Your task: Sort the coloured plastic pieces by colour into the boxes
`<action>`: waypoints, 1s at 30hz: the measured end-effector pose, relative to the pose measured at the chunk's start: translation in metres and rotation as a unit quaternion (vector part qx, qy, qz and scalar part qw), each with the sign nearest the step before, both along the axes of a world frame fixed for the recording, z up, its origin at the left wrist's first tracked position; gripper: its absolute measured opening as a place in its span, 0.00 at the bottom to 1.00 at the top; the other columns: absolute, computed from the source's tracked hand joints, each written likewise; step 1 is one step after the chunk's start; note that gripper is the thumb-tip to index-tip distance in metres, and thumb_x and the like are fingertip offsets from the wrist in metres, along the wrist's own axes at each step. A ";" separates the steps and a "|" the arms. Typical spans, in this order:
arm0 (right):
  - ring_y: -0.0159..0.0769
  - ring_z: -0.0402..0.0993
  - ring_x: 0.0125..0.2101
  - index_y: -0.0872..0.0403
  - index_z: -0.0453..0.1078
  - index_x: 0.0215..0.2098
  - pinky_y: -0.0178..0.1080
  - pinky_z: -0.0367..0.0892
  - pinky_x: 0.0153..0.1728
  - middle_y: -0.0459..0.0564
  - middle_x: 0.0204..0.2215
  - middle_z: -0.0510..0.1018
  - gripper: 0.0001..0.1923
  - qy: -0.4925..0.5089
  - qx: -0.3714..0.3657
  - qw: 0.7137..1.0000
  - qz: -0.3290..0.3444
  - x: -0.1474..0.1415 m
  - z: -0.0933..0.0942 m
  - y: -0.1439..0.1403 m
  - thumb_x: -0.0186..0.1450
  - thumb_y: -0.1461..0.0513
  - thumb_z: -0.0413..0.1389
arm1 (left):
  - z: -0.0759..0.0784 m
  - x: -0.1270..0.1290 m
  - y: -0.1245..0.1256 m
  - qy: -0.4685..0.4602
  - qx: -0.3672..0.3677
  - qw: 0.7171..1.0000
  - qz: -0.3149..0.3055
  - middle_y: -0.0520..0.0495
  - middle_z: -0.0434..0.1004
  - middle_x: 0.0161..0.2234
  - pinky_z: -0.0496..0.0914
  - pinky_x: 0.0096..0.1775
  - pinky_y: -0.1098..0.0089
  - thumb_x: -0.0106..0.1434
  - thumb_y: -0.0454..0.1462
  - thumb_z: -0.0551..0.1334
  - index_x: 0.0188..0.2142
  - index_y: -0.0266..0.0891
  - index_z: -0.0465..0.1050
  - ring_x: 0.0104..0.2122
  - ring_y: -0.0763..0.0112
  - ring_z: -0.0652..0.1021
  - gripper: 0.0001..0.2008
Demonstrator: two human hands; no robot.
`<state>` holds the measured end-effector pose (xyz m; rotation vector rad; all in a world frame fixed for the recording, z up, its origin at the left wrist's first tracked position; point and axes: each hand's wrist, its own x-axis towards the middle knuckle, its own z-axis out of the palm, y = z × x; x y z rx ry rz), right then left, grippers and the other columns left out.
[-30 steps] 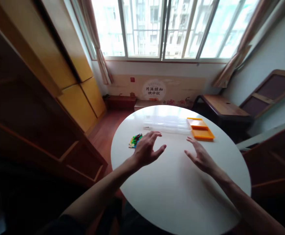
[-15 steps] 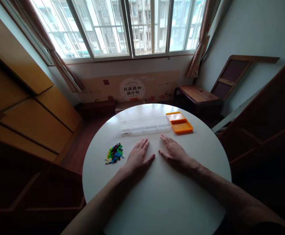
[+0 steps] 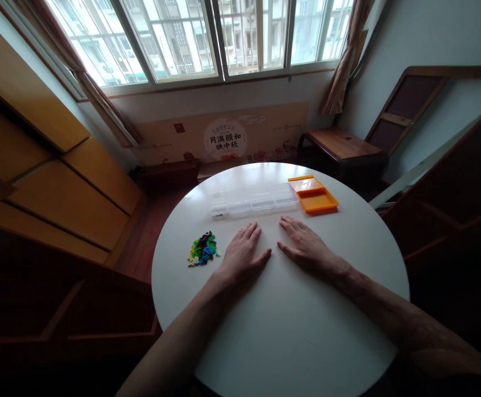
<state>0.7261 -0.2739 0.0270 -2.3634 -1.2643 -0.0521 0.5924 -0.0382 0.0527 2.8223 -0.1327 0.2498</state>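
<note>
My left hand [image 3: 245,249] lies flat on the white round table [image 3: 302,331], thumb out to the side and nothing in it. To its left is a small heap of tiny colored pieces [image 3: 203,249] in green, blue, yellow and dark brown, too small to name. Palm down and also bare, my right hand [image 3: 306,244] rests across from it with fingers stretched forward. Beyond both hands sits a clear plastic compartment box [image 3: 252,205]. At its right end is an orange case [image 3: 320,202] with its lid open, just past my right fingertips.
A wooden stool or bench [image 3: 345,144] stands behind the table at the right, by a leaning wooden frame [image 3: 414,105]. Yellow cabinets [image 3: 75,187] line the left side. A printed banner [image 3: 265,132] hangs under the barred window [image 3: 190,38].
The camera view has shifted, so the table and everything on it sit slightly higher and further right. Both hands keep their place on the table.
</note>
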 end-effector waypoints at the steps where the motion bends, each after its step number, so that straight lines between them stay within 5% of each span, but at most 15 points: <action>1: 0.53 0.56 0.78 0.56 0.60 0.77 0.56 0.55 0.78 0.61 0.78 0.61 0.38 -0.001 -0.002 1.000 0.000 0.000 0.000 0.000 0.78 0.44 0.52 | 0.000 0.000 0.000 0.004 0.000 1.000 -0.002 0.35 0.59 0.78 0.57 0.77 0.48 0.76 0.57 0.58 0.74 0.39 0.64 0.77 0.47 0.63 0.36; 16: 0.54 0.51 0.80 0.55 0.51 0.82 0.60 0.50 0.79 0.60 0.80 0.54 0.41 -0.020 -0.035 0.999 0.005 0.004 -0.012 0.001 0.79 0.43 0.47 | -0.009 0.001 0.005 0.028 0.007 1.000 -0.008 0.35 0.52 0.80 0.51 0.79 0.50 0.76 0.61 0.55 0.77 0.37 0.59 0.79 0.50 0.58 0.42; 24: 0.55 0.55 0.78 0.58 0.56 0.79 0.58 0.53 0.78 0.64 0.78 0.59 0.39 -0.038 -0.047 0.998 0.003 0.000 0.000 0.004 0.79 0.44 0.48 | -0.010 0.001 0.006 0.033 0.013 0.999 -0.008 0.35 0.51 0.80 0.51 0.79 0.49 0.77 0.62 0.53 0.78 0.36 0.58 0.79 0.49 0.57 0.43; 30: 0.61 0.67 0.68 0.57 0.67 0.69 0.60 0.64 0.70 0.67 0.69 0.71 0.33 -0.065 -0.040 0.997 -0.014 0.001 0.012 0.018 0.76 0.45 0.54 | -0.013 0.001 0.007 0.015 0.007 1.000 -0.009 0.36 0.54 0.80 0.53 0.78 0.49 0.76 0.62 0.55 0.78 0.40 0.59 0.79 0.49 0.59 0.42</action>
